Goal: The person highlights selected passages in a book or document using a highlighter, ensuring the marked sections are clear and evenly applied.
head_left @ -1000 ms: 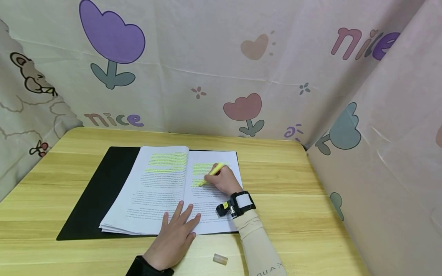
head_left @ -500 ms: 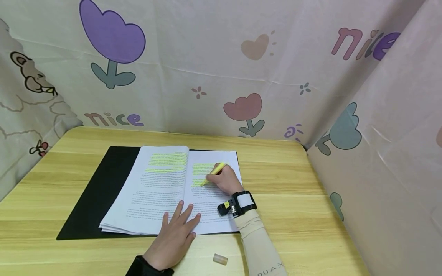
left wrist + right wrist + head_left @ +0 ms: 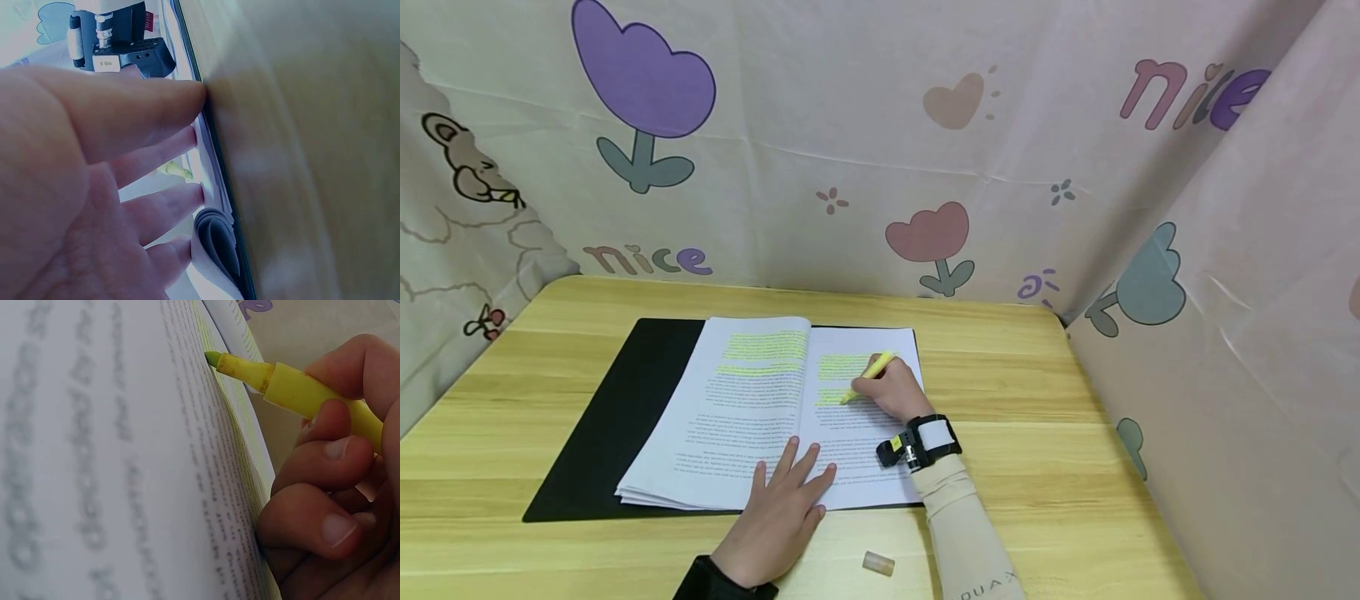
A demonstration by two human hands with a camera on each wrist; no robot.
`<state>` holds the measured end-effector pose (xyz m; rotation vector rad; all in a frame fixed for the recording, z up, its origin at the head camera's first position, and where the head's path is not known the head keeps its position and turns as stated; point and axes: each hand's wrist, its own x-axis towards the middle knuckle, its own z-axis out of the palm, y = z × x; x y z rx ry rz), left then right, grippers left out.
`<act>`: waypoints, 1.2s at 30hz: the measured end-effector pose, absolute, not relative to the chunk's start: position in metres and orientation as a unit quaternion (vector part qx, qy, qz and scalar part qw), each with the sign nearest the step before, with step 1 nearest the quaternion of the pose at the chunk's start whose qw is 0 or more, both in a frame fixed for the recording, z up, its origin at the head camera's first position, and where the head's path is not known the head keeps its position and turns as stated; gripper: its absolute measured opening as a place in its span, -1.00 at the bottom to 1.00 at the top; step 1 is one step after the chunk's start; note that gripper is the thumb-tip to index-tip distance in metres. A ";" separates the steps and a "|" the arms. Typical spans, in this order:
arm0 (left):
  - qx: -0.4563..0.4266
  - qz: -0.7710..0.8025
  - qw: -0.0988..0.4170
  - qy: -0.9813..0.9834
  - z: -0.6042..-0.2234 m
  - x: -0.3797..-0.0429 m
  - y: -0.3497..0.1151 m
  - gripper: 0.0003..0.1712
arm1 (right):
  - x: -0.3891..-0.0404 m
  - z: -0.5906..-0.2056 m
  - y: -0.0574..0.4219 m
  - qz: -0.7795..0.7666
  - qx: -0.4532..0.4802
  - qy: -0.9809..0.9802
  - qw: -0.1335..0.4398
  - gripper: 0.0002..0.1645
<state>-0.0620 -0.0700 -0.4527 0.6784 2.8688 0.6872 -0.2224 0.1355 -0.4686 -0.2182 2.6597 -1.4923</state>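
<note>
The person's right hand [image 3: 897,392] pinched a yellow plastic highlighter pen [image 3: 874,376] between thumb and fingers, the remaining fingers curled beneath. The uncapped pen slanted over the right page of an open stack of white printed sheets [image 3: 745,421], its tip at a line just under the yellow-marked rows. Marked rows also ran across the top of the left page.

The left hand [image 3: 778,525] had its fingers spread wide, fingertips on the lower part of the sheets near the fold, thumb by their near edge. A flat black cover [image 3: 602,433] lay beneath the sheets, showing mostly at their left.

A small greyish translucent cylindrical cap [image 3: 878,564] lay on its side on the light wooden surface [image 3: 1037,508], between the left hand and the beige right sleeve [image 3: 967,533]. White fabric printed with flowers [image 3: 805,100] hung behind.
</note>
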 end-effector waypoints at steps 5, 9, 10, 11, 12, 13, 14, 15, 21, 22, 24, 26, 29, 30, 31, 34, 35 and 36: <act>0.223 0.230 0.057 0.946 -0.453 -0.062 -0.070 -0.51 | -0.222 -0.468 0.137 -0.490 -0.070 0.868 0.046 -0.70; 0.222 0.235 0.058 0.945 -0.452 -0.061 -0.070 -0.52 | -0.222 -0.468 0.139 -0.487 -0.067 0.869 0.047 -0.74; 0.222 0.236 0.057 0.944 -0.452 -0.061 -0.070 -0.52 | -0.222 -0.469 0.140 -0.487 -0.066 0.870 0.047 -0.74; 0.223 0.237 0.057 0.944 -0.452 -0.061 -0.070 -0.52 | -0.223 -0.469 0.140 -0.487 -0.065 0.870 0.046 -0.74; 0.223 0.237 0.057 0.944 -0.452 -0.061 -0.070 -0.52 | -0.223 -0.469 0.140 -0.488 -0.064 0.869 0.046 -0.73; 0.223 0.237 0.058 0.944 -0.452 -0.061 -0.070 -0.52 | -0.223 -0.470 0.141 -0.488 -0.063 0.869 0.046 -0.73; 0.223 0.238 0.058 0.944 -0.452 -0.061 -0.070 -0.52 | -0.224 -0.470 0.141 -0.490 -0.062 0.869 0.045 -0.72; 0.223 0.238 0.058 0.943 -0.452 -0.061 -0.070 -0.52 | -0.224 -0.470 0.142 -0.491 -0.062 0.868 0.045 -0.72; 0.222 0.235 0.059 0.944 -0.452 -0.061 -0.069 -0.51 | -0.225 -0.470 0.144 -0.493 -0.060 0.867 0.046 -0.73; 0.222 0.235 0.059 0.944 -0.452 -0.061 -0.069 -0.51 | -0.225 -0.469 0.144 -0.493 -0.060 0.867 0.047 -0.73; 0.222 0.235 0.060 0.944 -0.452 -0.061 -0.069 -0.51 | -0.225 -0.469 0.145 -0.492 -0.060 0.868 0.047 -0.74; 0.222 0.236 0.060 0.944 -0.452 -0.061 -0.069 -0.51 | -0.225 -0.469 0.146 -0.489 -0.060 0.869 0.047 -0.74; 0.221 0.236 0.062 0.944 -0.452 -0.061 -0.069 -0.51 | -0.225 -0.469 0.147 -0.484 -0.059 0.872 0.047 -0.74; 0.221 0.236 0.062 0.944 -0.452 -0.061 -0.069 -0.51 | -0.225 -0.469 0.147 -0.483 -0.058 0.872 0.048 -0.74; 0.221 0.236 0.062 0.944 -0.452 -0.061 -0.069 -0.51 | -0.225 -0.469 0.148 -0.483 -0.057 0.873 0.047 -0.74; 0.221 0.235 0.060 0.944 -0.452 -0.061 -0.070 -0.51 | -0.224 -0.468 0.149 -0.484 -0.055 0.872 0.049 -0.74; 0.222 0.235 0.060 0.944 -0.452 -0.061 -0.070 -0.51 | -0.224 -0.468 0.149 -0.486 -0.053 0.871 0.050 -0.74; 0.222 0.235 0.060 0.945 -0.451 -0.061 -0.070 -0.51 | -0.224 -0.467 0.150 -0.488 -0.052 0.870 0.052 -0.74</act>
